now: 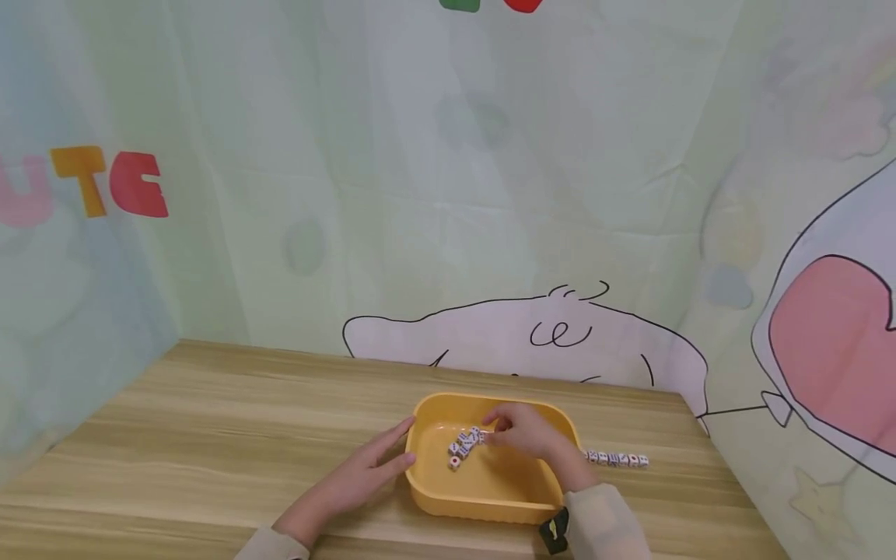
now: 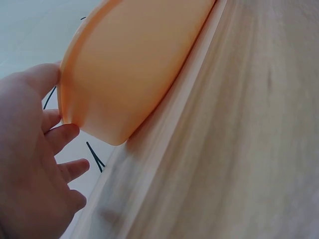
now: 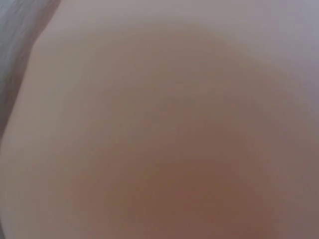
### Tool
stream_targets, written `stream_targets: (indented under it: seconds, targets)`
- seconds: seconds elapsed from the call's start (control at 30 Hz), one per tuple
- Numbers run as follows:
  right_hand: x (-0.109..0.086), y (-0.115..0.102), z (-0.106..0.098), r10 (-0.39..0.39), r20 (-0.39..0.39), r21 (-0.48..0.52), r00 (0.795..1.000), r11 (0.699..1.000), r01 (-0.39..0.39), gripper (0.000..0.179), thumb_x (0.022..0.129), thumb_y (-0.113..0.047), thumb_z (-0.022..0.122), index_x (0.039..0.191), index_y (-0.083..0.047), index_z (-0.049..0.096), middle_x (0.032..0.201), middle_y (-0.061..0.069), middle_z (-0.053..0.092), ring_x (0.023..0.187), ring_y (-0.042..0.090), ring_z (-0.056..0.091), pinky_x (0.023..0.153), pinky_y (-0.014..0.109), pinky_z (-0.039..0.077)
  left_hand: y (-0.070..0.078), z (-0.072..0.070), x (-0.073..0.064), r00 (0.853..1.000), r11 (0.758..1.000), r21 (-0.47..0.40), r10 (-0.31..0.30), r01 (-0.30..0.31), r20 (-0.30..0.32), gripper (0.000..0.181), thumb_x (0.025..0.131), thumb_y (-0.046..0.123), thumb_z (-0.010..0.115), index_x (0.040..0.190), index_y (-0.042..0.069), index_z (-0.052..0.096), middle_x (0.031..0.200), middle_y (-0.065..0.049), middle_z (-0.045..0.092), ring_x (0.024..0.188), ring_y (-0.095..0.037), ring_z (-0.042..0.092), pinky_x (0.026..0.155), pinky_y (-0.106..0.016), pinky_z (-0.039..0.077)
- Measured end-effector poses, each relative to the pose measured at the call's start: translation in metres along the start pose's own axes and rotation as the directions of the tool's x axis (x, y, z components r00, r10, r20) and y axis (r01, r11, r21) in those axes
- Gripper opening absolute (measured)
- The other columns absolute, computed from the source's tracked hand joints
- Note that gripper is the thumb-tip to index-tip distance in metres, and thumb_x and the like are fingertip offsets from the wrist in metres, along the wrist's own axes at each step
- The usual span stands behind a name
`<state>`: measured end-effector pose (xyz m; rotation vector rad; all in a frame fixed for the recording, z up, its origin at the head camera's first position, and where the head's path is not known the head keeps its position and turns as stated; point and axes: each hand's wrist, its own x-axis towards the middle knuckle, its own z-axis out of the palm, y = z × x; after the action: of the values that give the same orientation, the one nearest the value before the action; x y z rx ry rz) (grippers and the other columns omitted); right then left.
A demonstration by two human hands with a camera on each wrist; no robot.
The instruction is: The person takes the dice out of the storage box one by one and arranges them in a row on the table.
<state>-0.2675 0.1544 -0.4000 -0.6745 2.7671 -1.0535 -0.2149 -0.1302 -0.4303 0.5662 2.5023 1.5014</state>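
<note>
A yellow-orange plastic bin [image 1: 490, 509] sits on the table, with several small white dice [image 1: 463, 449] bunched on its floor toward the left. My left hand [image 1: 360, 474] touches the bin's left side with fingers spread, and the left wrist view shows those fingertips right at the rim. Over the bin's right side reaches my right hand [image 1: 525, 432], bent at the fingers, index and thumb apart beside the bunched dice. Skin fills the right wrist view in a blur, so the fingertips are hidden there. A row of dice [image 1: 619, 459] lies outside, right of the bin.
The wooden table [image 1: 231, 435] extends left of the bin. Behind it hangs a printed cloth [image 1: 448, 194] with a cartoon figure and letters, continuing along both sides. A dark strap piece [image 1: 555, 531] shows at the right sleeve, near the bin's front corner.
</note>
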Motion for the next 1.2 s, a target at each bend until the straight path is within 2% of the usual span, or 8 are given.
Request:
stream_targets:
  seconds: [0.37,0.93,1.2]
  targets:
    - [0.006,0.008,0.011,0.046,0.003,0.025,0.999,0.999,-0.046,0.020,0.082,-0.009,0.073,0.099,0.001,0.068,0.072,-0.002,0.055,0.063,0.010,0.048,0.053,0.021,0.041,-0.001,-0.001,0.000,1.000,1.000,-0.011,-0.009,0.009,0.005,0.065,0.097,0.042,0.053,0.153,0.021,0.027,0.157,-0.013,0.024,0.143,-0.041,0.021,0.112,-0.065,0.015]
    - [0.003,0.004,0.014,0.120,0.017,0.040,0.993,0.992,-0.121,0.016,0.082,-0.004,0.072,0.096,0.000,0.067,0.073,0.001,0.056,0.063,0.011,0.050,0.053,0.022,0.044,-0.003,0.000,0.002,1.000,0.999,-0.031,-0.010,0.011,0.010,0.066,0.097,0.041,0.054,0.153,0.020,0.027,0.158,-0.012,0.024,0.144,-0.040,0.021,0.114,-0.063,0.014]
    - [0.003,0.005,0.015,0.118,0.020,0.007,0.993,0.993,-0.118,0.010,0.082,-0.006,0.072,0.089,-0.002,0.066,0.071,-0.001,0.054,0.062,0.011,0.049,0.053,0.021,0.042,-0.002,0.000,0.002,1.000,1.000,-0.030,-0.005,0.005,0.009,0.066,0.097,0.040,0.054,0.153,0.018,0.027,0.157,-0.013,0.024,0.143,-0.040,0.021,0.113,-0.063,0.014]
